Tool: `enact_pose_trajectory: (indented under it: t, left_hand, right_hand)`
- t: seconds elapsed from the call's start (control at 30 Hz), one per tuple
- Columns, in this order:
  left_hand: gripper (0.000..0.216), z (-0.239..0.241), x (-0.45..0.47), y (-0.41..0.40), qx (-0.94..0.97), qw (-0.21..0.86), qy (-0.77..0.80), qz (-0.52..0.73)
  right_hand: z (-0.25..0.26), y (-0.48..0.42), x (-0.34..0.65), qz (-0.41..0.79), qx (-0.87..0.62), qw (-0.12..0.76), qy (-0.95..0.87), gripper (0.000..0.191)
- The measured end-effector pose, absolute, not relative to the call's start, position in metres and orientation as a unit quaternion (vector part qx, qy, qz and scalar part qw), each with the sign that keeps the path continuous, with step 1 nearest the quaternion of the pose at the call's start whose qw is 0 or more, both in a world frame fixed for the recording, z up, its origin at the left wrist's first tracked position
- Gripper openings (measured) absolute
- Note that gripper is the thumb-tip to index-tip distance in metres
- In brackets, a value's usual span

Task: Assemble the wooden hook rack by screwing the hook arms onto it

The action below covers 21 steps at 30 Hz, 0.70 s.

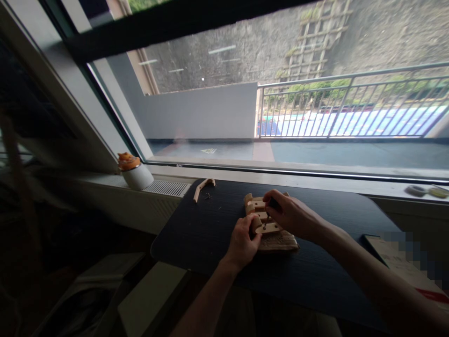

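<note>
Wooden piece (pixel 275 241) is pinched at its left side by the left hand (pixel 242 239); above it, a screwdriver (pixel 274 204) is enclosed by curled fingers of the right hand (pixel 283 210).

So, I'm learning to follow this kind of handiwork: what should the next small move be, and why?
I'd probably give the screwdriver a small turn: the right hand grips its handle, its tip appears to meet the nearest wooden piece, and the left hand steadies that piece. How tight any screw there sits, I can't tell.
</note>
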<state>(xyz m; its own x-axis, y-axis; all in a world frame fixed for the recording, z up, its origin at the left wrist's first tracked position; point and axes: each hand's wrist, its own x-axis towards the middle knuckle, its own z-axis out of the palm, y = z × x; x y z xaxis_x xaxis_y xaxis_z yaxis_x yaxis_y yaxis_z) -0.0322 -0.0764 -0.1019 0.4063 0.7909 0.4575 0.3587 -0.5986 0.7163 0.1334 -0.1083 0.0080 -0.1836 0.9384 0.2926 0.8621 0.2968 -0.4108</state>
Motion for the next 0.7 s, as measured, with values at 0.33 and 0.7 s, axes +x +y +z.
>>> enact_pose_trajectory:
  t: [0.33, 0.7]
  left_hand:
    - [0.049, -0.108, -0.03, -0.08, 0.773, 0.275, 0.36, 0.444]
    - [0.051, -0.111, -0.032, -0.077, 0.781, 0.277, 0.341, 0.445]
  right_hand:
    - [0.014, -0.111, 0.132, 0.096, -0.592, 0.234, -0.765, 0.017]
    - [0.009, -0.12, 0.137, 0.127, -0.606, 0.278, -0.734, 0.012]
